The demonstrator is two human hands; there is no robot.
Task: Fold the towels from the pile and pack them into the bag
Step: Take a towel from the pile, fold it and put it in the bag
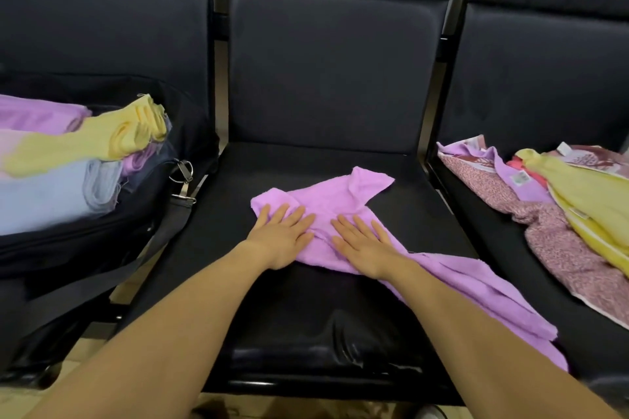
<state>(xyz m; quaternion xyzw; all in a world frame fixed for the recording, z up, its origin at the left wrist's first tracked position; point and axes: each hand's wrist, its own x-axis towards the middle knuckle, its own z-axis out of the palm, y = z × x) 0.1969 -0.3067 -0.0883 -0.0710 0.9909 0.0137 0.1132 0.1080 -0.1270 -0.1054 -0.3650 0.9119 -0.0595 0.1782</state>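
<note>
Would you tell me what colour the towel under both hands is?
Light purple towel, seen in the head view.

Three dark padded seats (333, 78) side by side.

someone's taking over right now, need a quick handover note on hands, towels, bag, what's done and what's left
Left hand and right hand: both flat, fingers straight, pressing the purple towel on the middle seat; no grip on it.
The towel is crumpled, not yet folded; one end trails off the seat front.
Black bag on the left seat holds folded towels.
The pile on the right seat remains to fold and pack.
</note>
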